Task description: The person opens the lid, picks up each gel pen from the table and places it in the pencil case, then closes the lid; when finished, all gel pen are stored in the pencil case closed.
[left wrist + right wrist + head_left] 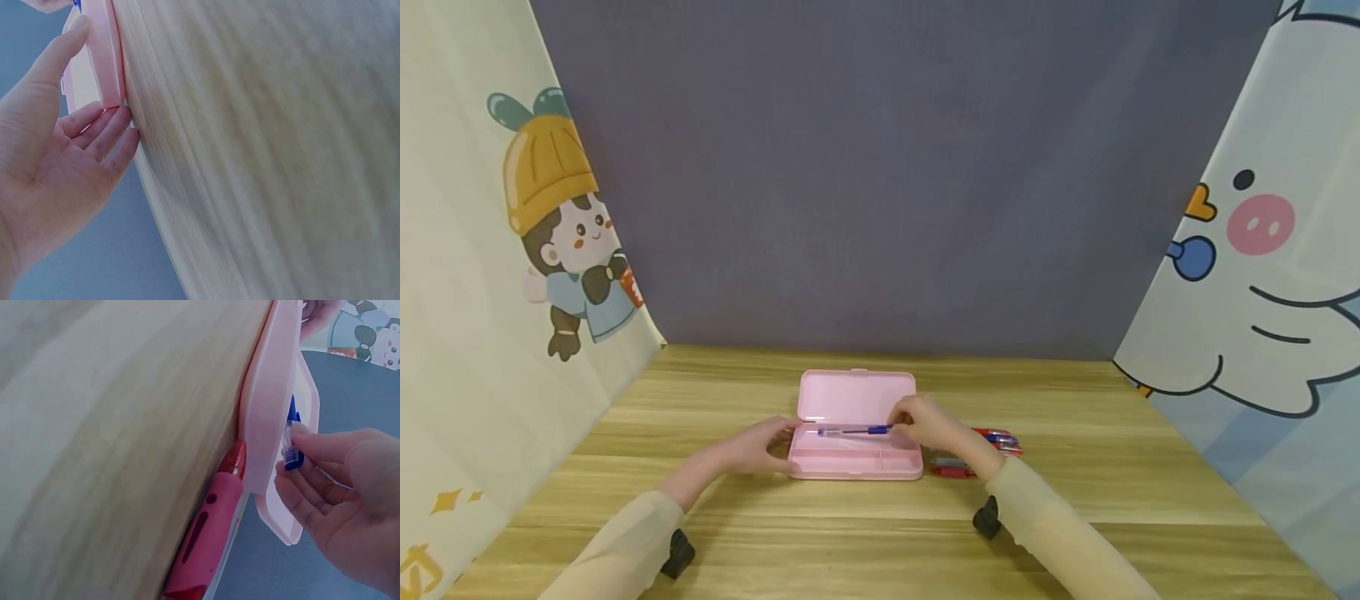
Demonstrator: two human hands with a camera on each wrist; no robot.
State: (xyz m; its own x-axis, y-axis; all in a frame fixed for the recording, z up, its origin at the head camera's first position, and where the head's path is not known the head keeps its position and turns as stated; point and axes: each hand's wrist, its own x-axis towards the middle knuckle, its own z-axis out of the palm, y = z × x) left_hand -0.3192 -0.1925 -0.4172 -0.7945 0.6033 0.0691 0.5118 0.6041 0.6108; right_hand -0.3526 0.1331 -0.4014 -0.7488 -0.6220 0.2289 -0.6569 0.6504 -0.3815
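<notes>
An open pink pencil case (854,476) lies on the table, its lid (856,396) laid back away from me. My left hand (758,446) holds the left end of the case, thumb by the front corner and fingers at the side. In the left wrist view, the left hand (69,150) has its fingertips against the case (103,56). My right hand (921,421) pinches the right end of a clear pen with blue parts (853,431), which lies lengthwise over the long back compartment. The right wrist view shows the pen's blue end (292,459) between thumb and fingers.
Several red and blue pens (1000,440) lie right of the case, partly hidden by my right forearm. A pink-red pen (209,531) lies close by the case's right end. A dark grey panel (880,183) stands behind the wooden table (737,533), with printed side panels.
</notes>
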